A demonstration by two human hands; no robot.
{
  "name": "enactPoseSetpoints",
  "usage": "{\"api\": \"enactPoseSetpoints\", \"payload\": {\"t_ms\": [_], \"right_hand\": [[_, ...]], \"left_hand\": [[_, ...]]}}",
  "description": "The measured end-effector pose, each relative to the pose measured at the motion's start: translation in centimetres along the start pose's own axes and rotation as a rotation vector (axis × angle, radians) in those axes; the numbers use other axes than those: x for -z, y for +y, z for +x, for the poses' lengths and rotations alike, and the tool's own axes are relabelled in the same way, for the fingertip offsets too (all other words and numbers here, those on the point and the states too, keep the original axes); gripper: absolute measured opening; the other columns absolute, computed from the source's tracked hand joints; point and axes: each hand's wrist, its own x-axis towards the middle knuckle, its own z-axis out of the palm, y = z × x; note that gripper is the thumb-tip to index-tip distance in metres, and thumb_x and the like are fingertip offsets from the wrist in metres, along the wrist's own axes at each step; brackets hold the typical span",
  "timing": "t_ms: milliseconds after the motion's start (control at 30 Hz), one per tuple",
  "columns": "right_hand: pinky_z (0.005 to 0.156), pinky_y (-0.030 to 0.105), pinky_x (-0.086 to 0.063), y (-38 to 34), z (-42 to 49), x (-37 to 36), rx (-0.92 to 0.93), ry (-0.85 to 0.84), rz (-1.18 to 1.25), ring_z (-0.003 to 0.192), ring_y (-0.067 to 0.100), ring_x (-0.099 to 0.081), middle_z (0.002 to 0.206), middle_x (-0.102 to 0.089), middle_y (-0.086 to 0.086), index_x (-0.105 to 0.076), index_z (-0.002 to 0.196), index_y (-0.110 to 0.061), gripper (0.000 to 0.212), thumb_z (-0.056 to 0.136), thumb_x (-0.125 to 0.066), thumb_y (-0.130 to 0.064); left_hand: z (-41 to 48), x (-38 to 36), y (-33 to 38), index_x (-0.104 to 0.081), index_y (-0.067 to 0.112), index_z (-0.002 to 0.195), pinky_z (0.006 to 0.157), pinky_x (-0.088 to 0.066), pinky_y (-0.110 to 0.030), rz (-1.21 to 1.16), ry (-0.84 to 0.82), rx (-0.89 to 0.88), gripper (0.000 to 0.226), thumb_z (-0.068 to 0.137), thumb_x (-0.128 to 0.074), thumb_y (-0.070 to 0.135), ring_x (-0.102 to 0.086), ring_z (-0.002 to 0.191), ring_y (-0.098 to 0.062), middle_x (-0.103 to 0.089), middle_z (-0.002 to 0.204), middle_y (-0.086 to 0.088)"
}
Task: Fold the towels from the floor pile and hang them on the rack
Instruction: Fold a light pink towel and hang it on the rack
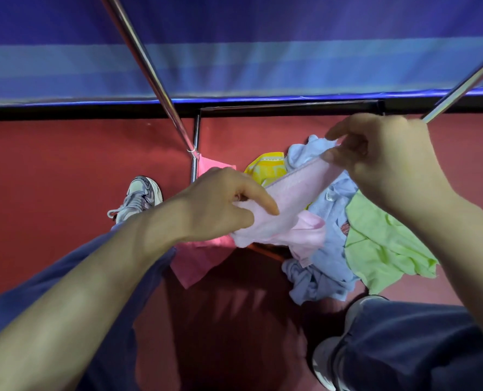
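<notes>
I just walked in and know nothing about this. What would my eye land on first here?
First, the pale pink towel stretched in mid-frame between the left hand and the right hand, each pinching an end. Below it, on the red floor, lies a bright heap: a light blue towel, a green towel to the right, a yellow towel behind.

A red floor [51,165] meets a black strip [65,112] beneath a blue wall [263,38] banded in paler blue.

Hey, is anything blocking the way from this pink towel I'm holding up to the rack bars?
Nothing visible does. The pale pink towel is held between the left hand and right hand; the left bar and right bar above look bare.
</notes>
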Motion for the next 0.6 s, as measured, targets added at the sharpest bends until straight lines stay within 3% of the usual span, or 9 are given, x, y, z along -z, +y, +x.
{"api": "enactPoseSetpoints", "payload": {"t_ms": [100,200,333,433,533,600], "right_hand": [[0.064,0.022,-0.023,-0.1,-0.2,-0.8,0.061,-0.108,-0.046,0.09,0.033,-0.069,0.093,-0.077,0.01,-0.078,0.097,-0.012,0.013,0.087,-0.071,-0.009],[0.059,0.019,-0.027,-0.3,-0.2,-0.8,0.075,-0.167,-0.04,0.081,0.031,-0.067,0.086,-0.076,0.007,-0.079,0.089,-0.013,0.009,0.084,-0.073,-0.008],[0.064,0.027,-0.026,-0.5,-0.2,-0.7,0.112,-0.216,-0.041,0.075,0.03,-0.065,0.071,-0.069,0.002,-0.075,0.085,-0.013,0.004,0.082,-0.075,-0.01],[0.061,0.021,-0.028,-1.1,-0.8,-1.6,0.129,-0.197,-0.023,0.065,0.025,-0.056,0.061,-0.057,-0.006,-0.071,0.078,-0.012,0.006,0.081,-0.073,-0.007],[0.064,0.006,-0.038,-2.0,-1.3,-2.8,0.041,-0.22,0.148,0.057,0.012,-0.054,0.059,-0.061,-0.01,-0.063,0.074,-0.022,0.019,0.078,-0.072,-0.006],[0.068,0.021,-0.049,-2.4,-1.5,-3.6,-0.024,-0.238,0.292,0.06,0.011,-0.062,0.064,-0.066,-0.008,-0.059,0.076,-0.025,0.019,0.076,-0.072,-0.011]], "left_hand": [[0.3,-0.3,-0.2,-0.079,0.024,0.106,0.051,-0.031,-0.005,0.058,-0.014,0.114,0.04,0.074,-0.063,0.005,-0.048,0.051,0.011,-0.051,0.049,0.029],[0.6,-0.3,-0.7,-0.075,0.026,0.114,0.048,-0.031,-0.009,0.079,0.004,0.181,0.046,0.079,-0.061,-0.002,-0.046,0.047,0.009,-0.045,0.042,0.022],[1.0,-0.6,-1.5,-0.072,0.031,0.119,0.049,-0.03,-0.014,-0.008,0.099,0.197,0.052,0.078,-0.064,0.001,-0.042,0.05,-0.001,-0.037,0.057,0.009],[1.5,-1.0,-1.6,-0.07,0.033,0.118,0.06,-0.039,-0.019,-0.146,0.155,0.234,0.053,0.068,-0.063,0.015,-0.045,0.06,-0.002,-0.049,0.075,0.006],[1.9,-1.3,-1.6,-0.068,0.011,0.098,0.063,-0.044,-0.031,-0.257,0.148,0.176,0.034,0.065,-0.057,0.009,-0.044,0.065,-0.013,-0.045,0.075,-0.002],[2.1,-1.4,-1.4,-0.056,-0.006,0.09,0.061,-0.044,-0.032,-0.297,0.155,0.152,0.021,0.07,-0.06,-0.001,-0.041,0.066,-0.014,-0.042,0.075,-0.007]]}}
